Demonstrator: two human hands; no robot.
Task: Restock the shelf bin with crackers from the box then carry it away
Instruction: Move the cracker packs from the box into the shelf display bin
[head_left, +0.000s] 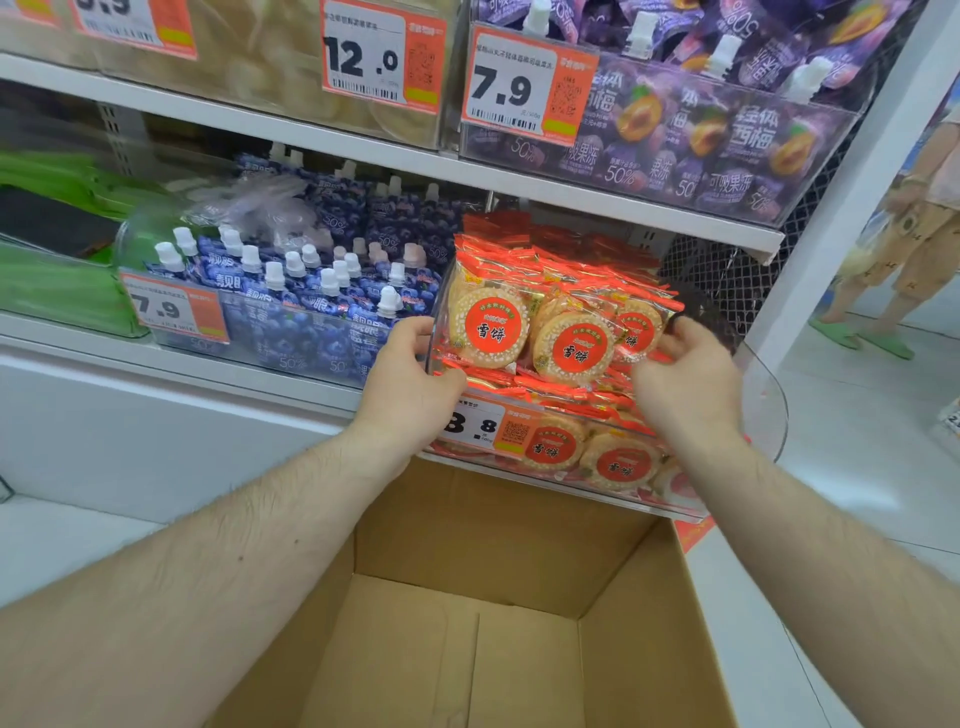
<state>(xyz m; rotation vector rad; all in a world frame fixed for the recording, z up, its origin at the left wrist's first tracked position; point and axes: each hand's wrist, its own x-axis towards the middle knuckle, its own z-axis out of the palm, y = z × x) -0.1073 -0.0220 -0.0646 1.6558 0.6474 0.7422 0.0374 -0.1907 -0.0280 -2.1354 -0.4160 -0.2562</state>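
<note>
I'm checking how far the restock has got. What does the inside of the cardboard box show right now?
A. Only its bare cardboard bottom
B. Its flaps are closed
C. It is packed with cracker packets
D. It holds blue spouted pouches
A: the cardboard box stands open showing only bare bottom, while the cracker packets are heaped in the clear shelf bin.
</note>
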